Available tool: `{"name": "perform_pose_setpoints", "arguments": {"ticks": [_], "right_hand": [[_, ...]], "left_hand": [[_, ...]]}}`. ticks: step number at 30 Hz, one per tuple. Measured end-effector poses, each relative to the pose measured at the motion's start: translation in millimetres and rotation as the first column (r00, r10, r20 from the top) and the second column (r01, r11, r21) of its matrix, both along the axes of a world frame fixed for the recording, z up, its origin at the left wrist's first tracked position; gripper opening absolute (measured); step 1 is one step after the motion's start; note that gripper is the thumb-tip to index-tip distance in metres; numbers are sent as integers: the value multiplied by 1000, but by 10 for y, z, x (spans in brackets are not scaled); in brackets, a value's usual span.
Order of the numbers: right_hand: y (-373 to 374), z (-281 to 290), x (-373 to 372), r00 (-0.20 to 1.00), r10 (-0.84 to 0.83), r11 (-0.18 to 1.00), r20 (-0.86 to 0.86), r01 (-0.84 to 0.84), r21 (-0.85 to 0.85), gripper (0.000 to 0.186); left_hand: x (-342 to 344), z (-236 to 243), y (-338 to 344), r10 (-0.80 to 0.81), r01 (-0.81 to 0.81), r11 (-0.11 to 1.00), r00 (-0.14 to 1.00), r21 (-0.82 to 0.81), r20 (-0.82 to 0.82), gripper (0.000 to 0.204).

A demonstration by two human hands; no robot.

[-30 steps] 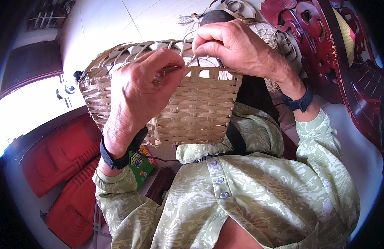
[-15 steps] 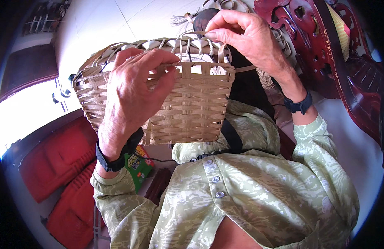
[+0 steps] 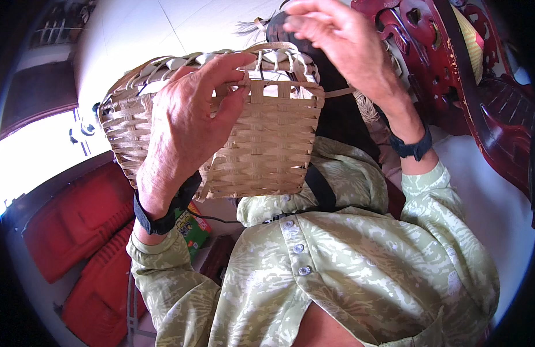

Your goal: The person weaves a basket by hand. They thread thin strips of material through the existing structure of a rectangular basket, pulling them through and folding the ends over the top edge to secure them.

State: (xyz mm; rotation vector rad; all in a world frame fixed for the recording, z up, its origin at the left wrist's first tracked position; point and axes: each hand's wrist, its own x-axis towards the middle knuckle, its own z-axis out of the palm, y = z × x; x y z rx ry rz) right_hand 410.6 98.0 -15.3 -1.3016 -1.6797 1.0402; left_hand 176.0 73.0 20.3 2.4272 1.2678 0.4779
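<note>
A tan woven basket [image 3: 262,144] sits in front of my torso, tilted so its side panel faces me. Its upper rim [image 3: 209,59] is wrapped with pale strips, and a loose loop of strip [image 3: 279,45] arches over the rim's right half. My left hand [image 3: 192,110] is closed on the rim near its middle, thumb on the near side and fingers bent over the top. Above the rim's right end my right hand [image 3: 340,40] is lifted away from the basket, slightly blurred, fingers stretched out and apart. A strip end [image 3: 340,92] juts right from the basket's corner.
Carved dark red wooden furniture [image 3: 447,75] stands at the right. Red moulded pieces [image 3: 76,220] lie at the lower left, beside a green printed package [image 3: 193,234]. A dark round object [image 3: 282,29] and a bundle of cord [image 3: 370,110] are beyond the basket.
My right hand has risen off the rim, its pinch on the strip loosened. The loop over the rim now lies lower and flatter. My left hand stays on the rim.
</note>
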Motion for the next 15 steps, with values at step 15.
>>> {"name": "perform_pose_setpoints", "arguments": {"ticks": [15], "right_hand": [[-369,-158,100,956,237,918,175,-279,281,15]], "left_hand": [[110,153,62,-127,125,990,991,-69,-35,45]]}}
